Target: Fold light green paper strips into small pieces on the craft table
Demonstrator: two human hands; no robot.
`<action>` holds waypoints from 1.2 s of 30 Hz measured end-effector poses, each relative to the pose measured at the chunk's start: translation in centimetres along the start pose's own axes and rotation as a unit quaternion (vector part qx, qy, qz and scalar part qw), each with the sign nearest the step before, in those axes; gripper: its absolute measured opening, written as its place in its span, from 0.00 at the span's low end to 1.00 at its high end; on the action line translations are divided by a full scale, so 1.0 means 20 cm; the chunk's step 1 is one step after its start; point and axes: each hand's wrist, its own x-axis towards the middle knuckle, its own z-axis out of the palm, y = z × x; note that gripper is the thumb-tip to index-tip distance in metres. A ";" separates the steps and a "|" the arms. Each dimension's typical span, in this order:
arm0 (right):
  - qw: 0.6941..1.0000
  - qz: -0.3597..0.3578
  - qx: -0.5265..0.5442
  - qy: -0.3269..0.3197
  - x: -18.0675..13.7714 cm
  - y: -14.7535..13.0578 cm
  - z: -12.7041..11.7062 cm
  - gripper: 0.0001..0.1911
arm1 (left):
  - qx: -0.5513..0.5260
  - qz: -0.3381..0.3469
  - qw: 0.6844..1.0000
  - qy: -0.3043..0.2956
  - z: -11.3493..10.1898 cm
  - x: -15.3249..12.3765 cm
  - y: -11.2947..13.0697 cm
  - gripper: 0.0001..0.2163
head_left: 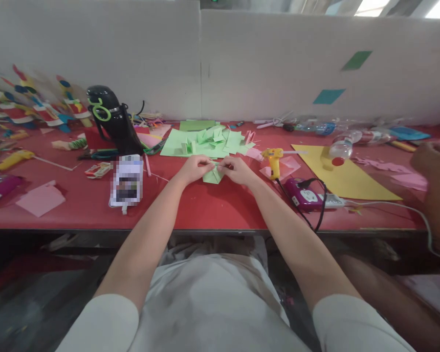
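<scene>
A small folded piece of green paper (pixel 212 175) is pinched between both hands at the middle of the red counter (pixel 205 208). The left hand (pixel 195 168) is closed on the paper's left edge, the right hand (pixel 236 169) on its right edge, so each grip is clenched on the same piece; the fingertips nearly meet above it. The paper's lower part rests on the counter surface.

Just behind the hands a heap of green paper pieces (pixel 205 142) is spread, its near edge close to the knuckles. To the left, a phone (pixel 126 181) is laid near the left forearm, and a black flask (pixel 113 120) stands behind it. To the right, a yellow glue gun (pixel 274 160) is set just beside the right hand, with a purple power strip (pixel 305 195) and its black cable near the right forearm. A yellow sheet (pixel 342 176) lies farther right, a plastic bottle (pixel 342 145) lying across its far edge.

Bare red surface is left between the hands and the counter's front edge, bounded by the phone and the power strip. A white partition (pixel 242 63) closes the far edge. Another person's hand (pixel 434 164) is seen at the right border, blurred.
</scene>
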 end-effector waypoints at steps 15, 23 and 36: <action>0.991 -0.060 -0.054 0.103 -0.01 -0.03 0.02 0.14 | -0.056 0.043 0.995 0.065 0.02 0.02 -0.03 0.07; 0.989 -0.048 -0.018 0.139 -0.01 -0.02 0.01 0.15 | -0.098 0.002 0.991 0.094 0.01 0.01 0.01 0.14; 0.995 -0.060 -0.024 0.080 -0.02 -0.01 0.01 0.08 | 0.001 0.020 0.998 0.063 -0.01 -0.01 0.02 0.20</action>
